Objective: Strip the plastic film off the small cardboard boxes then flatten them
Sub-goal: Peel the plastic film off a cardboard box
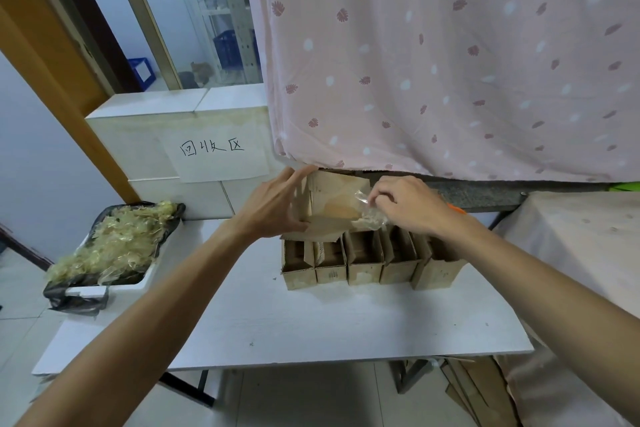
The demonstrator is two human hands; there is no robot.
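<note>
Small cardboard boxes: six, with five in the row of boxes [365,263] and one raised box [334,198]. Loose plastic film [372,218] at the raised box: one piece. Hands: two, left hand [273,210] and right hand [408,204]. Film-filled bin [131,285]: one. Handwritten paper sign [214,152]: one. Table [311,329]: one.

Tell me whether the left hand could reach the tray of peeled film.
Probably yes: the tray sits on its side, nothing between, though the left hand grips a cardboard box.
</note>
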